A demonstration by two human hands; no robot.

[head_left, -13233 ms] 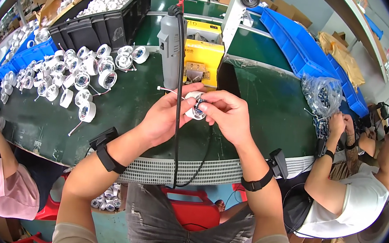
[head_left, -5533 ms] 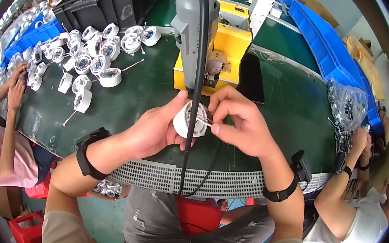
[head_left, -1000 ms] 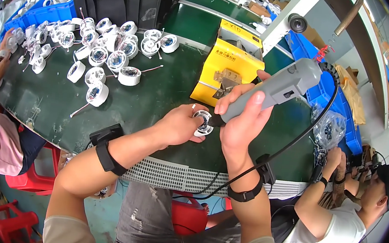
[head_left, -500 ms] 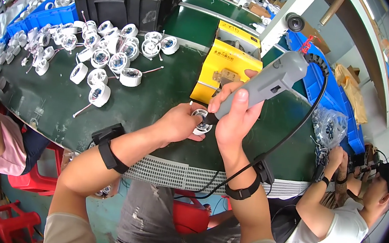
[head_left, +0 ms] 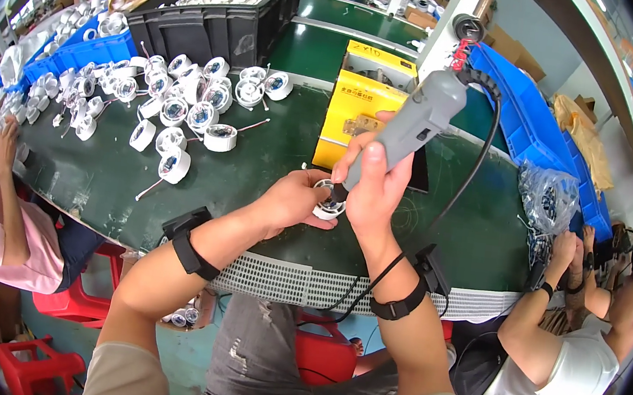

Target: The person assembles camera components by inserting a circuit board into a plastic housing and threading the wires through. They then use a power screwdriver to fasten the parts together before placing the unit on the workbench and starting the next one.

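My left hand (head_left: 294, 202) pinches a small round white housing (head_left: 327, 211) with dark parts inside, keeping it on the green tabletop (head_left: 258, 160). Wrapped in my right hand (head_left: 376, 193) is a grey electric screwdriver (head_left: 424, 112), tilted with its top end up to the right. Its dark lower end points into the housing; the bit itself is hidden by my fingers and the part. Just beyond my hands stands a yellow screw feeder box (head_left: 346, 98), partly covered by the right hand.
Many similar white housings (head_left: 201, 116), some with wires, lie left of my hands. Behind them are a black bin (head_left: 202, 32) of white parts and a blue tray (head_left: 82, 58). The screwdriver's black cable (head_left: 486, 150) hangs at right. People sit on both sides.
The screwdriver's upper end has swung left and stands somewhat steeper. My right hand has shifted slightly left with it. My left hand keeps the housing in about the same place.
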